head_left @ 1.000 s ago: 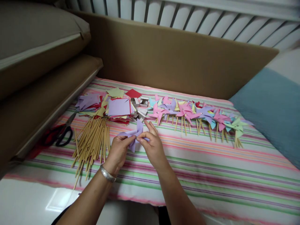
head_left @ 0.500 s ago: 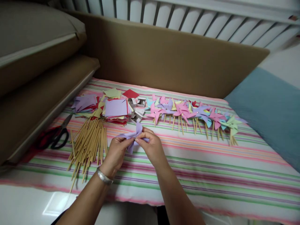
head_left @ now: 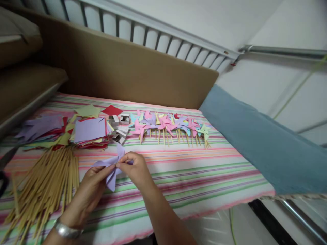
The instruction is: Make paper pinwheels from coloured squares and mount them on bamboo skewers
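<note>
A lilac paper pinwheel [head_left: 112,166] is pinched at its centre between both hands, just above the striped cloth [head_left: 194,177]. My left hand [head_left: 88,192] grips it from the left with closed fingers; a silver bracelet circles that wrist. My right hand [head_left: 135,170] pinches the centre from the right, fingers curled. A bundle of wooden sticks [head_left: 43,189] lies left of my left hand. A stack of cut paper squares [head_left: 89,131], lilac on top, sits behind the hands.
A row of finished paper pinwheels on sticks [head_left: 168,127] lies across the back of the cloth. Small grey boxes [head_left: 120,127] sit beside the paper stack. A brown board [head_left: 122,68] stands behind, a blue cushion [head_left: 263,143] at right, brown cushions [head_left: 22,85] at left.
The view has swung right, shifting everything leftward; the scissors have nearly left the frame. Both hands still pinch the lilac pinwheel, and my right fingers have curled in at its centre.
</note>
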`<state>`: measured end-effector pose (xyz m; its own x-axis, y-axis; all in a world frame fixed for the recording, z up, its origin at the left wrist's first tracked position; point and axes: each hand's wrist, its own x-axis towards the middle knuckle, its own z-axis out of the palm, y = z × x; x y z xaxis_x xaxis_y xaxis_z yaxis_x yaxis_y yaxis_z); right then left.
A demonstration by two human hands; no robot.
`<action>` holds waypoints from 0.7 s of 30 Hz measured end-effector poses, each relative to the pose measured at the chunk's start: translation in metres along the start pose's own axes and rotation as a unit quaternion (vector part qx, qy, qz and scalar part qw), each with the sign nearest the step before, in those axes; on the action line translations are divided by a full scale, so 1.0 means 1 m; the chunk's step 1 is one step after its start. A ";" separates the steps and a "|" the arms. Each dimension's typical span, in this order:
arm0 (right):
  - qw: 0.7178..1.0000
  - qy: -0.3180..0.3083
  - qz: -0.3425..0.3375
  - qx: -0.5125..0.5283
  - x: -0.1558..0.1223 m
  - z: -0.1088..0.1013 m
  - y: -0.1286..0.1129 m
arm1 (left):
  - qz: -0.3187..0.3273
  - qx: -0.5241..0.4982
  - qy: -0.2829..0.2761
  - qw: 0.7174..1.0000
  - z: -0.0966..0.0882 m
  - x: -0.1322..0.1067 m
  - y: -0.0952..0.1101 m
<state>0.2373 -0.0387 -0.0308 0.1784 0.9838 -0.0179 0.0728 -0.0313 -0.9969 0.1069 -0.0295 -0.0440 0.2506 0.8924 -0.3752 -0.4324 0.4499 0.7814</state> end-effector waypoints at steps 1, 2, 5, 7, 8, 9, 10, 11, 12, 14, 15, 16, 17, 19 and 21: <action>1.000 0.000 0.003 0.006 0.000 0.000 0.001 | -0.003 0.006 0.011 1.000 -0.001 0.001 0.000; 1.000 0.001 0.005 0.009 0.000 0.000 0.001 | -0.009 0.011 0.023 1.000 -0.002 0.002 -0.001; 1.000 0.013 0.008 0.010 0.001 0.000 0.003 | -0.033 0.022 0.033 0.999 -0.004 0.005 -0.003; 1.000 0.022 0.015 0.007 0.002 0.000 0.003 | -0.049 0.020 0.031 0.998 -0.004 0.006 -0.003; 0.999 0.025 0.019 0.006 0.002 0.000 0.004 | -0.054 0.019 0.030 0.998 -0.003 0.005 -0.002; 0.999 0.026 0.024 0.006 0.002 0.000 0.004 | -0.058 0.019 0.031 0.998 -0.002 0.005 -0.002; 0.999 0.025 0.026 0.008 0.002 0.000 0.004 | -0.060 0.020 0.034 0.997 -0.001 0.004 -0.001; 0.999 0.024 0.028 0.010 0.002 -0.001 0.005 | -0.059 0.021 0.037 0.997 0.001 0.003 -0.001; 0.999 0.023 0.029 0.013 0.003 -0.001 0.006 | -0.058 0.022 0.039 0.997 0.002 0.003 0.000; 0.999 0.018 0.031 0.020 0.003 -0.002 0.007 | -0.051 0.022 0.038 0.998 0.003 0.002 -0.001; 0.999 0.016 0.029 0.021 0.003 -0.002 0.007 | -0.043 0.019 0.037 0.998 0.003 0.002 -0.002; 0.999 0.015 0.027 0.021 0.003 -0.002 0.007 | -0.035 0.014 0.034 0.999 0.003 0.002 -0.003; 0.999 0.014 0.026 0.019 0.004 -0.002 0.008 | -0.028 0.010 0.032 0.999 0.003 0.003 -0.004; 1.000 0.011 0.020 0.012 0.004 -0.003 0.007 | -0.014 0.004 0.027 1.000 0.002 0.004 -0.006; 1.000 0.006 0.011 0.004 0.003 -0.003 0.006 | -0.002 -0.001 0.022 1.000 0.001 0.005 -0.009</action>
<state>0.2418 -0.0362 -0.0367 0.1909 0.9809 -0.0385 0.0608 -0.0510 -0.9968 0.1126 -0.0288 -0.0523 0.2146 0.8908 -0.4005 -0.4325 0.4544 0.7788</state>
